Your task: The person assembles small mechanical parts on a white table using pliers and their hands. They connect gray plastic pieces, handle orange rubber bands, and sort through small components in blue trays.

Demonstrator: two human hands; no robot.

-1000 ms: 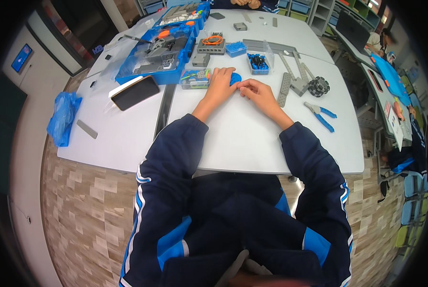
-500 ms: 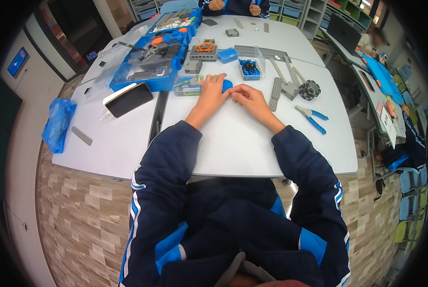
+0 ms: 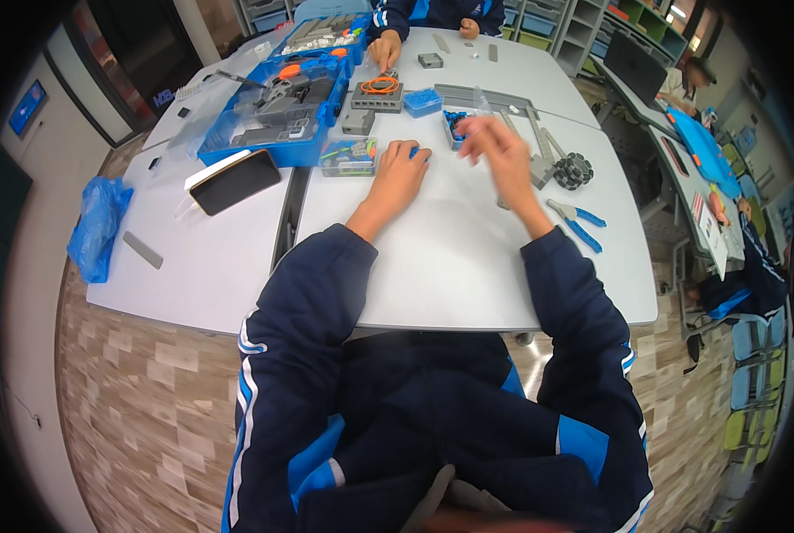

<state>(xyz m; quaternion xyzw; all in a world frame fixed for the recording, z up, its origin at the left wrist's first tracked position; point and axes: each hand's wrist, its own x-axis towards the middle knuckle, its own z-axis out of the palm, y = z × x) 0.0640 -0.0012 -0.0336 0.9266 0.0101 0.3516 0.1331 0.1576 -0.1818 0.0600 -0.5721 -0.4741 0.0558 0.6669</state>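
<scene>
My left hand (image 3: 397,182) is closed, fingers curled round a small blue plastic piece (image 3: 415,153) that is mostly hidden under them. Beside it stands a clear box (image 3: 350,169) of small coloured parts. My right hand (image 3: 504,160) is raised over the table, its fingers smeared by motion, so what it holds, if anything, cannot be made out. Partly behind it sits a small box (image 3: 455,124) of blue and black pins. Grey beams (image 3: 551,142) and a dark toothed wheel (image 3: 574,171) lie to its right. Nearer me are blue-handled pliers (image 3: 580,224).
To the left are a blue case (image 3: 277,115) of grey parts, a phone (image 3: 235,182) and a blue plastic bag (image 3: 100,229). A grey block (image 3: 377,98) carries an orange cable (image 3: 380,85). Across the table, another person's hand (image 3: 385,50) reaches toward it.
My right hand has left my left hand, moving up and right toward the pin box. The blue piece is now more covered. The other person's hand has come down near the orange cable.
</scene>
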